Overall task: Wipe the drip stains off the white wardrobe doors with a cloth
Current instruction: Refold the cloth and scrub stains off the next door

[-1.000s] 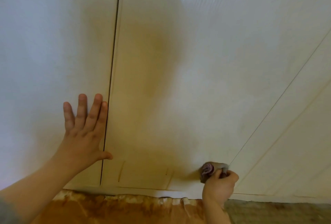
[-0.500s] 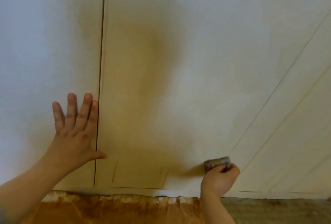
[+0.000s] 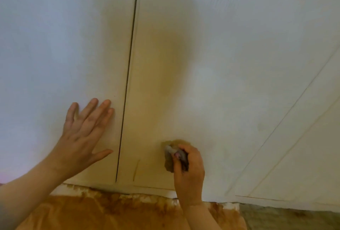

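White wardrobe doors [image 3: 230,64] fill the view, split by a dark vertical gap [image 3: 128,75]. My left hand [image 3: 83,134] lies flat with fingers spread on the left door, just left of the gap. My right hand [image 3: 189,169] is closed around a bunched grey-purple cloth [image 3: 174,154] and presses it against the middle door low down. A thin brown drip stain [image 3: 136,170] runs vertically near the door's bottom edge, between the gap and the cloth.
Below the doors lies an orange-brown, stained covering [image 3: 119,213] with a ragged white edge. A grey textured floor strip [image 3: 294,218] shows at the bottom right. Diagonal panel lines [image 3: 287,119] cross the right door.
My right hand has carried the cloth to the left and a little up along the middle door. The view has shifted, so the door gap now sits further right. My left hand stays flat.
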The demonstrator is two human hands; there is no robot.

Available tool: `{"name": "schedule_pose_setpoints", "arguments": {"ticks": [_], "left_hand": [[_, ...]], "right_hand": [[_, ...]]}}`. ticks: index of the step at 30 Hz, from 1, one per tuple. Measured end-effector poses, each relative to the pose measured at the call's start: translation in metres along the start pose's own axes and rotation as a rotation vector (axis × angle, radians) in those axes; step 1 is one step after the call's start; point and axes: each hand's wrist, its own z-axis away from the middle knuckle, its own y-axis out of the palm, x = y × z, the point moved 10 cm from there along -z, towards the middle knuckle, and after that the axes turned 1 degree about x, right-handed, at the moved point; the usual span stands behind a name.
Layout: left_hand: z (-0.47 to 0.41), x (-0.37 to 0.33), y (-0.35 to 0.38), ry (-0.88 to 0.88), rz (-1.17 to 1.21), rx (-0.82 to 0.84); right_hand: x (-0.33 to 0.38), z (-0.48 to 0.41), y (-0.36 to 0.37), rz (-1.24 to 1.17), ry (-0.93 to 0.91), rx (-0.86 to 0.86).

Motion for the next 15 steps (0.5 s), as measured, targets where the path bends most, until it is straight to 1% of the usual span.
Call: {"name": "schedule_pose_setpoints", "arguments": {"ticks": [4,6,10,12,14,15], "left_hand": [[0.022,0.015,0.008,-0.012,-0.072,0.068],[0.026,0.018,0.013,-0.021,-0.095,0.097],[0.027,0.014,0.020,-0.032,-0.107,0.076],[0.028,0.015,0.026,-0.042,-0.100,0.099],[0.028,0.018,0.030,-0.041,-0.088,0.118],[0.029,0.020,0.032,-0.041,-0.083,0.123]], "right_hand": [[0.036,0.002,0.027,0.057,-0.233,0.022],[0.049,-0.003,0.038,0.075,-0.306,-0.005],[0.071,-0.013,0.067,0.108,-0.425,-0.030],[0.077,-0.009,0.083,0.136,-0.501,-0.036],[0.078,0.006,0.102,0.164,-0.606,-0.003],[0.076,0.018,0.115,0.185,-0.655,0.041]]}}
